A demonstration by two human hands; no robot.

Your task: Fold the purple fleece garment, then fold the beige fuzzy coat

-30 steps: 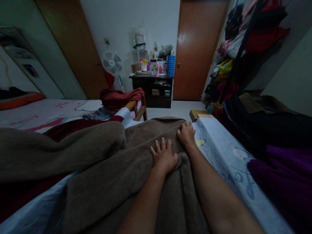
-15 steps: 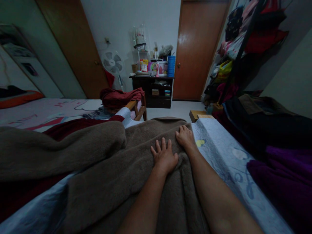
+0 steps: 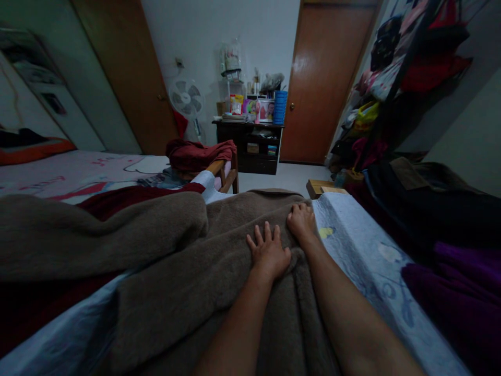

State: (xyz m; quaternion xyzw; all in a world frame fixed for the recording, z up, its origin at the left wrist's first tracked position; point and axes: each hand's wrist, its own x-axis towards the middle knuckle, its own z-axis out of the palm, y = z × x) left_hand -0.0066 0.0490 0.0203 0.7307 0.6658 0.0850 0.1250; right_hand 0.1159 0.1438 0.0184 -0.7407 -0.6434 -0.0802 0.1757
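Observation:
A brown, fuzzy coat (image 3: 168, 292) lies spread over the bed, one sleeve (image 3: 156, 224) stretched out to the left. On its middle my left hand (image 3: 270, 255) rests flat, palm down with the fingers spread. Just beyond and to the right, my right hand (image 3: 302, 221) is at the coat's right edge. Its fingers are curled down and closed on the cloth there. Folds in the coat run from between my hands towards me.
Beneath the coat is a pale blue bedsheet (image 3: 366, 250). Purple cloth (image 3: 457, 292) and dark clothes (image 3: 434, 203) are piled at the right. A dark red cloth (image 3: 199, 156) hangs over a wooden bed end. Farther off stand a fan (image 3: 187, 98) and a dark cabinet (image 3: 246, 149).
The view has turned slightly, so the room sits a little farther right. My right hand's fingers are curled more tightly at the coat's edge. My left hand stays flat on the coat.

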